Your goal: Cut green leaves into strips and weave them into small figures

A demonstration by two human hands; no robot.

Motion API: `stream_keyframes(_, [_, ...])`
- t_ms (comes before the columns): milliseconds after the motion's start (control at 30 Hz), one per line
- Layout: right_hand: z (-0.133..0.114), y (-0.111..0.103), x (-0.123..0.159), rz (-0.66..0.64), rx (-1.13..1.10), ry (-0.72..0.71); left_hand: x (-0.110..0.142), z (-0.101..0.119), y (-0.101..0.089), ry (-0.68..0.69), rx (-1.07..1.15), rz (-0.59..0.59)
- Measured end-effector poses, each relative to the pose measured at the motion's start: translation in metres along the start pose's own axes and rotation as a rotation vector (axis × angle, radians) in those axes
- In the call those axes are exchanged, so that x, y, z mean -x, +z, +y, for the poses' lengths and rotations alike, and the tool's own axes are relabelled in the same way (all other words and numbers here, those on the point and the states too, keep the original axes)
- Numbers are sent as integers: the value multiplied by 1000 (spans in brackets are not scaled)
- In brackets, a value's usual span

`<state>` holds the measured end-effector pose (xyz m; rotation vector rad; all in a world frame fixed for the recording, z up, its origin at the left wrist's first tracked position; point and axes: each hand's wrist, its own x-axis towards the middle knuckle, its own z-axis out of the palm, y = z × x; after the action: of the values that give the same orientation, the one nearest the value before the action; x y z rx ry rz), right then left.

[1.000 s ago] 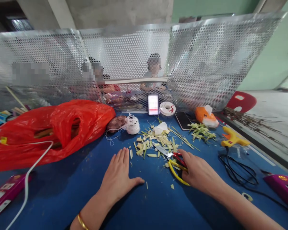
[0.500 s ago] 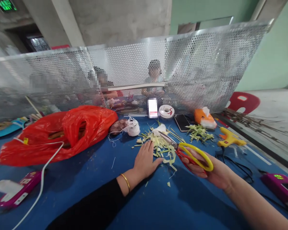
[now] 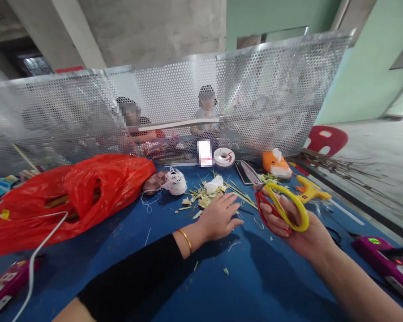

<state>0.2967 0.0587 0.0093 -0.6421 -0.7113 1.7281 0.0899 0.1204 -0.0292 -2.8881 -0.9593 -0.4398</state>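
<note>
My left hand, with a gold bangle at its wrist, is low over the blue table, palm down with fingers spread. It is at the near right side of a heap of pale green plant scraps, covering part of it. A crumpled white tissue lies on the heap. My right hand grips a pair of scissors with one yellow and one red handle, raised above the table. The scissors' blades look closed and point away, in front of a dark phone.
A red plastic bag fills the left side. Behind the heap are white string, a ribbon spool and a lit screen. On the right are a tissue pack, a yellow glue gun and a purple power strip. A perforated panel stands behind.
My left hand has moved right across the near side of the scraps. My right hand has carried the scissors right, away from the heap. The view has turned slightly right.
</note>
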Motion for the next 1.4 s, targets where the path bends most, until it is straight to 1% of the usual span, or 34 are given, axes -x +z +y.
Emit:
stream_keyframes(67, [-1,-2,-2,24,-12,-14,-18,6,8,80,-19,-10])
stream_keyframes(133, [0,-4,-3,40,-14,-13,-34,16,18,100,-46,-48])
stream_keyframes(200, [1,-3,-4,55,-6,-2,-46,22,27,127,-64,-114])
stream_keyframes(233, [1,-3,-5,64,0,3,-50,22,31,117,-75,-142])
stream_keyframes(300, [2,-1,-5,79,7,14,-53,16,33,51,-102,-179])
stream_keyframes(400, [1,2,-6,94,-2,36,-42,-9,28,-42,-126,-166])
stream_keyframes(500, [0,3,-5,122,-41,65,-21,-38,14,-121,-146,-166])
stream_keyframes(567, [1,4,-5,134,-73,84,-4,-46,1,-141,-151,-175])
stream_keyframes(600, [2,4,-5,134,-87,92,5,-44,-5,-134,-149,-180])
stream_keyframes(667, [3,4,-5,125,-102,97,23,-28,-18,-82,-95,-187])
stream_keyframes(700, [4,3,-5,120,-105,96,33,-13,-23,-53,-44,-186])
stream_keyframes(733, [5,3,-5,116,-104,94,42,3,-28,4,12,-198])
stream_keyframes(767, [6,3,-5,114,-102,93,52,20,-32,86,64,-223])
stream_keyframes(800, [7,2,-6,111,-100,96,60,36,-35,197,107,-248])
stream_keyframes(867, [9,1,-7,106,-98,108,71,60,-38,399,147,-281])
stream_keyframes(900, [11,1,-7,106,-98,114,74,66,-37,451,154,-288])
stream_keyframes(933, [12,0,-8,108,-97,121,74,68,-35,457,155,-279])
stream_keyframes(967, [13,-1,-9,111,-98,128,72,65,-32,434,148,-264])
stream_keyframes(1033, [16,-2,-11,117,-102,147,64,51,-23,352,106,-229])
stream_keyframes(1133, [18,-4,-13,121,-107,159,44,18,-9,210,-17,-180])
stream_keyframes(1200, [18,-4,-14,131,-106,158,26,-5,-3,63,-103,-143])
stream_keyframes(1233, [18,-4,-14,137,-109,159,16,-16,-2,-6,-148,-124])
stream_keyframes(1300, [17,-3,-13,144,-125,165,-7,-40,-4,-63,-239,-152])
stream_keyframes(1400, [17,-3,-13,141,-146,175,-43,-80,-11,-76,-289,-182])
